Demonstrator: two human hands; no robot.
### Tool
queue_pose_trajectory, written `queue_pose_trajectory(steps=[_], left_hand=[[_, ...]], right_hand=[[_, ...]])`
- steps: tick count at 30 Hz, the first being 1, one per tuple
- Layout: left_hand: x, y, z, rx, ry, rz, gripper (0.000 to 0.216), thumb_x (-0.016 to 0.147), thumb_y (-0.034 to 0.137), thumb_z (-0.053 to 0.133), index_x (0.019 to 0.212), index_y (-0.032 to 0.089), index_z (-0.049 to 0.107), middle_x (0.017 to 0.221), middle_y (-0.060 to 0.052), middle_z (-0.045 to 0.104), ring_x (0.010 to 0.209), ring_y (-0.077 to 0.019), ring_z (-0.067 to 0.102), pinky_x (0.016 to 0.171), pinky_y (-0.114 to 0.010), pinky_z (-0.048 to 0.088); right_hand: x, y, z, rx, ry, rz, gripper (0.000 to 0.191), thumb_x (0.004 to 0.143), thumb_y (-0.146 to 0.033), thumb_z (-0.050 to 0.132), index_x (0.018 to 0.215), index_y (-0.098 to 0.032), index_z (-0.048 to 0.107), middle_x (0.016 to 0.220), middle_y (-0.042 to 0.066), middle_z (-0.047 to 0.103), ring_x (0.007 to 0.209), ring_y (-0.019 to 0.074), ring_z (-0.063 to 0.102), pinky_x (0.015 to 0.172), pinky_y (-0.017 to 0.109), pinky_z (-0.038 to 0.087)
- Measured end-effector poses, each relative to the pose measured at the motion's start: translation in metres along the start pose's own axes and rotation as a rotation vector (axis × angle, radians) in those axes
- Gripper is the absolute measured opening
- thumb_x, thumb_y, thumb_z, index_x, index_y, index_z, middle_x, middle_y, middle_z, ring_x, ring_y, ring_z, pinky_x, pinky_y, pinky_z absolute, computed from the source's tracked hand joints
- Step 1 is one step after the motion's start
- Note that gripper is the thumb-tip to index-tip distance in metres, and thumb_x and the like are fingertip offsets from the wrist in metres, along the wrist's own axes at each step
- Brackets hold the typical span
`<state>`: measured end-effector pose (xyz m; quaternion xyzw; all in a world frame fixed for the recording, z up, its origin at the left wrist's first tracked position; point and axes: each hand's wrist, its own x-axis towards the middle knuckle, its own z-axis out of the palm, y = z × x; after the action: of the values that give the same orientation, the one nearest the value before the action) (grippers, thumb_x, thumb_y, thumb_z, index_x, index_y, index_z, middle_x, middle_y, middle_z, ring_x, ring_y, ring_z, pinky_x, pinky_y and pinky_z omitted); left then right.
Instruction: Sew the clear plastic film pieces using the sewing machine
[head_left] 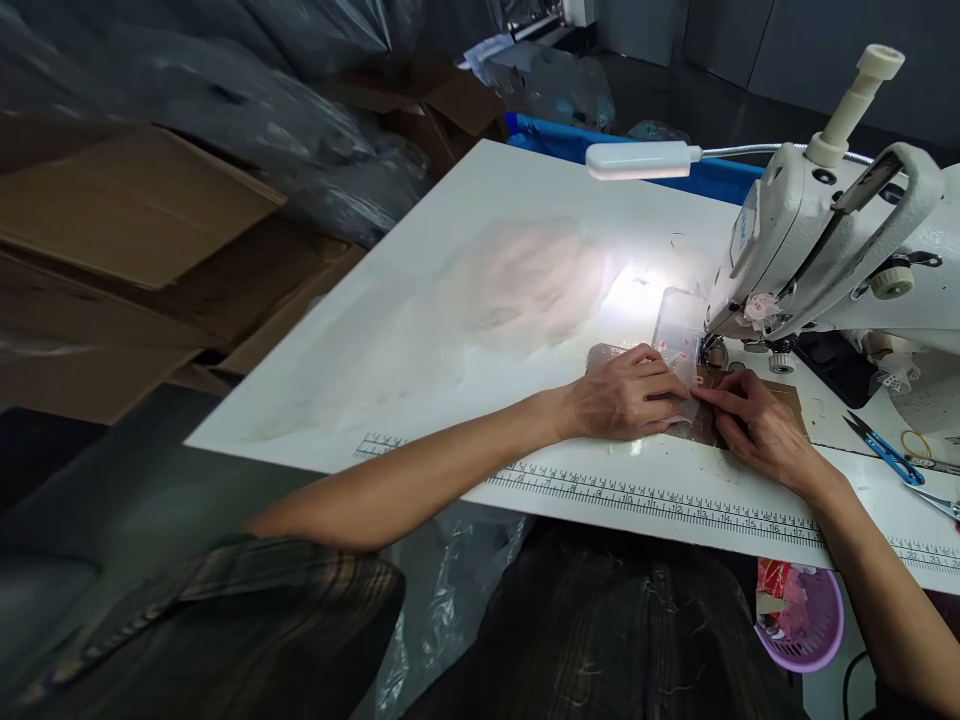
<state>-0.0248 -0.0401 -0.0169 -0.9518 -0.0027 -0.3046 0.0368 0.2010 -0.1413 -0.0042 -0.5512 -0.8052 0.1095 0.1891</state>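
My left hand (626, 395) lies flat, fingers stretched out, pressing a sheer fabric piece with red dots (679, 345) onto the white sewing table (480, 330). My right hand (757, 425) sits just to its right, fingertips pinched on the fabric's edge over a brown piece (787, 395). Both hands are directly in front of the needle area of the white sewing machine (825, 230). A lit lamp (641, 160) shines on the spot.
Blue-handled thread snips (885, 448) lie right of my right hand. A printed ruler (660, 495) runs along the table's front edge. A purple basket of scraps (799, 620) hangs below. Cardboard boxes (142, 230) and plastic sheeting stand to the left.
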Motion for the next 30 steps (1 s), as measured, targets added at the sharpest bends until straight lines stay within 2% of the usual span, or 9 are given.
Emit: queue_pose_trajectory(steps=[6,11,17,24,30], left_hand=[[-0.0011,0.0007,0.0009,-0.057,-0.085,-0.042,0.017,0.098,0.022,0.054,0.09,0.022,0.07,0.101,0.0,0.077,0.088,-0.0134,0.069,0.089,-0.035,0.049],[-0.0011,0.0016,0.0022,-0.062,-0.008,-0.013,0.016,0.097,0.02,0.055,0.093,0.02,0.07,0.099,-0.001,0.077,0.088,-0.0133,0.07,0.09,-0.034,0.051],[-0.0012,0.002,0.0035,-0.07,0.0,-0.006,0.015,0.098,0.02,0.055,0.094,0.02,0.07,0.098,-0.001,0.077,0.087,-0.0131,0.07,0.088,-0.034,0.053],[-0.002,0.0013,0.0019,-0.079,-0.079,-0.032,0.014,0.097,0.022,0.056,0.097,0.022,0.07,0.1,-0.001,0.077,0.089,-0.0136,0.07,0.089,-0.035,0.053],[-0.0013,0.0018,-0.0005,-0.01,-0.01,0.034,0.015,0.098,0.024,0.055,0.095,0.02,0.07,0.097,-0.003,0.077,0.085,-0.0136,0.069,0.088,-0.034,0.054]], right_hand=[[-0.0024,-0.0017,0.0024,-0.045,0.021,-0.006,0.045,0.093,-0.019,0.042,0.133,-0.025,0.062,0.106,0.011,0.057,0.087,0.0219,0.061,0.066,0.036,0.057],[-0.0027,-0.002,0.0042,-0.068,0.022,-0.012,0.046,0.093,-0.019,0.043,0.135,-0.026,0.061,0.107,0.012,0.058,0.088,0.0222,0.06,0.065,0.035,0.057],[-0.0048,-0.0043,0.006,-0.044,0.057,-0.025,0.047,0.091,-0.017,0.044,0.135,-0.026,0.06,0.106,0.012,0.058,0.094,0.0248,0.059,0.074,0.041,0.059],[-0.0085,-0.006,0.0044,0.034,0.068,-0.043,0.044,0.092,-0.015,0.044,0.127,-0.026,0.067,0.108,0.012,0.057,0.096,0.0237,0.059,0.079,0.042,0.058],[-0.0093,-0.0071,0.0038,0.034,0.072,-0.03,0.043,0.092,-0.015,0.045,0.127,-0.025,0.068,0.109,0.013,0.057,0.097,0.0245,0.058,0.078,0.043,0.058]])
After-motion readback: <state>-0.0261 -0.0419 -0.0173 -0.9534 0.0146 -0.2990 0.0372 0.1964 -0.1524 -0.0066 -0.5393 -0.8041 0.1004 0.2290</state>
